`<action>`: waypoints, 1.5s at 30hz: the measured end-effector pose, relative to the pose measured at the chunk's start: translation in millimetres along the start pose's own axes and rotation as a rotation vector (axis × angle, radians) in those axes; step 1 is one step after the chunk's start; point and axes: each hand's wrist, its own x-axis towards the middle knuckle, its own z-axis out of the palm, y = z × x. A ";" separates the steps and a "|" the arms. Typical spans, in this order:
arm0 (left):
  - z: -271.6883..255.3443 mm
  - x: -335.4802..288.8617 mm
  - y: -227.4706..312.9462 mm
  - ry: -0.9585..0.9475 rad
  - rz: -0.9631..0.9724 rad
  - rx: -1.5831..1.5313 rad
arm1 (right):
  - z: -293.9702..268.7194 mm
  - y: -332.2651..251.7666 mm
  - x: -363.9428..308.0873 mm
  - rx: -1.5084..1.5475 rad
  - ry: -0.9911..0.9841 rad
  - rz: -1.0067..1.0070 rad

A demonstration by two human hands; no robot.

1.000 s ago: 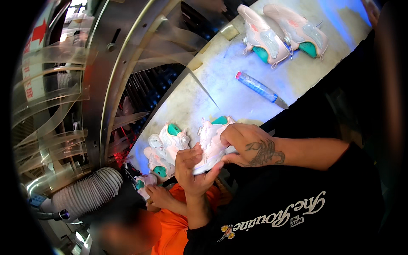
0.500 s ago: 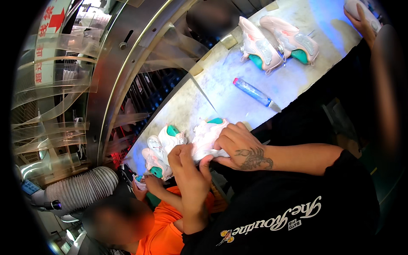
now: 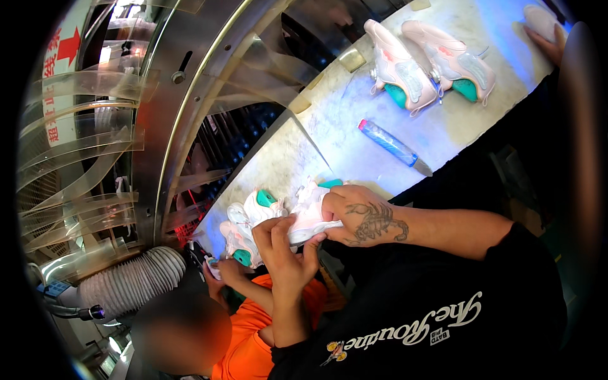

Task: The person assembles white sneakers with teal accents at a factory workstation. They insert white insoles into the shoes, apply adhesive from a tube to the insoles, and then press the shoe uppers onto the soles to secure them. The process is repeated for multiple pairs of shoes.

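A white and pale pink sneaker (image 3: 309, 214) with a green patch lies between my two hands at the near side of the worktable. My left hand (image 3: 284, 253) is closed on one end of it, with the thumb at the sole edge and the fingers on the upper. Wrapped over the other end is my right hand (image 3: 358, 216), its thumb along the sole and its fingertips largely hidden by the hand itself. More white and pink sneakers (image 3: 239, 244) with green parts sit just beyond my left hand.
A pale worktable (image 3: 342, 149) runs diagonally. On it lie a blue, pink-ended tool (image 3: 389, 140) with a pointed grey tip and a pair of pink sneakers (image 3: 437, 69). A person in orange (image 3: 244, 342) works at left; another's hand (image 3: 546, 41) holds a shoe. A ribbed hose (image 3: 136, 282) stands left.
My right hand has turned and its fingers have curled further over the sneaker. My left hand remains at the other end. The view has shifted slightly, and the hand at upper right has moved.
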 end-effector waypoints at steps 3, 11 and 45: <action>1.0 2.0 -6.4 0.013 -0.010 -0.021 | -3.3 -10.5 6.7 -0.039 -0.053 0.140; 21.6 -1.9 -15.9 0.101 -0.186 -0.051 | 7.8 -12.8 17.8 -0.150 -0.050 0.175; 73.7 -50.3 13.2 0.424 0.230 -0.123 | -75.9 -47.5 84.5 0.130 -0.085 0.252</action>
